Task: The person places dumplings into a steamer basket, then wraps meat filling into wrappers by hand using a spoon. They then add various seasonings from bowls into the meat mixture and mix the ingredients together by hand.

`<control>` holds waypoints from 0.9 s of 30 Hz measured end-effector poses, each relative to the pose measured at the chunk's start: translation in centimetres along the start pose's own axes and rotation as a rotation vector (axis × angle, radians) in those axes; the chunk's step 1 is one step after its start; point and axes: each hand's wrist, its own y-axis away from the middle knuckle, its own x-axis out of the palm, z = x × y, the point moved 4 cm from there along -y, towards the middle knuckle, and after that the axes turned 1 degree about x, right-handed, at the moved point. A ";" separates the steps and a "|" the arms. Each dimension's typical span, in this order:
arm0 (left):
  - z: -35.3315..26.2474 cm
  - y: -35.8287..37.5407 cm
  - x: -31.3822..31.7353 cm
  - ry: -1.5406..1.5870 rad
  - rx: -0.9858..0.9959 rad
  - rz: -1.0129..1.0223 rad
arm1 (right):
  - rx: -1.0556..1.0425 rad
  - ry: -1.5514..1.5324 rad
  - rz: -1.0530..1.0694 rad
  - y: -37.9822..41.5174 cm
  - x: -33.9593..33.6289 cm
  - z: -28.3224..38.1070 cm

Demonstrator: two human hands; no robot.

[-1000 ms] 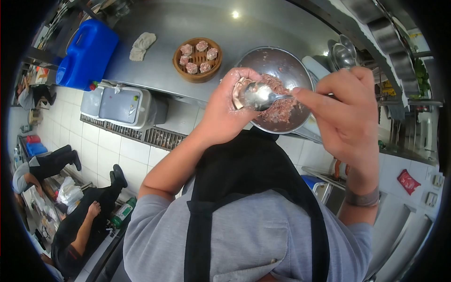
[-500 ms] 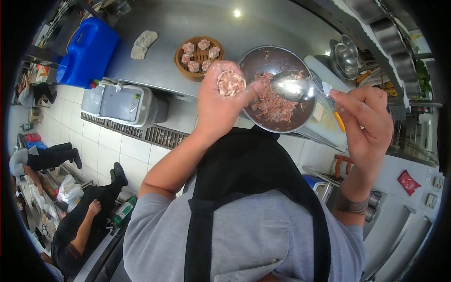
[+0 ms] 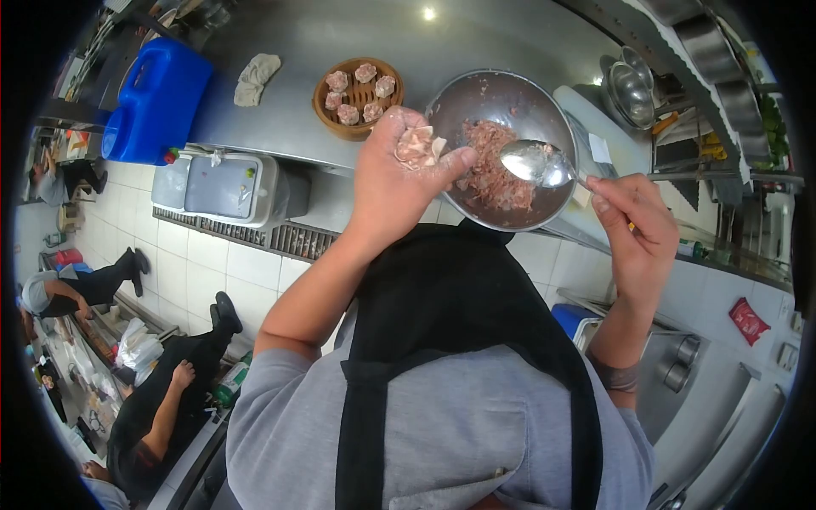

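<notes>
Steel spoon (image 3: 537, 162) pinched in raised right hand (image 3: 633, 228); left hand (image 3: 399, 178) cupped, apparently around a dumpling (image 3: 416, 146).

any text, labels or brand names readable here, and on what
None can be read.
Red packet on the right wall: print too small and blurred.
Blue jug: no label shows.
Paper slip past the metal bowl: looks blank.
Left hand with its dumpling and right hand with its spoon: no writing.

Steamer basket (image 3: 357, 98) left of bowl (image 3: 501, 102) — both on counter (image 3: 340, 34)
</notes>
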 end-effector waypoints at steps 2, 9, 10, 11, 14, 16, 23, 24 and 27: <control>-0.1 -0.2 0.0 0.029 -0.016 0.017 | 0.012 -0.017 0.000 0.3 0.1 -0.3; 1.3 -0.3 0.6 -0.127 0.022 0.019 | 0.019 -0.070 0.022 0.2 1.3 0.0; 1.1 -0.2 0.8 -0.129 0.022 0.023 | -0.017 -0.024 0.036 0.1 1.5 0.3; 0.7 -0.1 1.1 -0.045 0.023 0.042 | -0.014 -0.024 0.033 -0.2 1.8 0.6; 0.6 0.1 1.3 -0.106 0.091 0.050 | -0.136 0.098 0.024 -1.0 2.4 2.1; 0.4 0.2 1.4 -0.248 0.162 0.037 | -0.236 0.175 0.092 -1.3 2.8 3.0; 0.1 0.4 1.1 -0.298 0.175 0.027 | -0.280 0.242 0.137 -1.9 2.2 4.5; 0.1 0.4 1.1 -0.287 0.179 0.031 | -0.282 0.246 0.144 -2.0 2.1 4.7; -0.6 0.5 1.0 -0.336 0.157 0.012 | -0.293 0.270 0.133 -2.4 1.3 5.5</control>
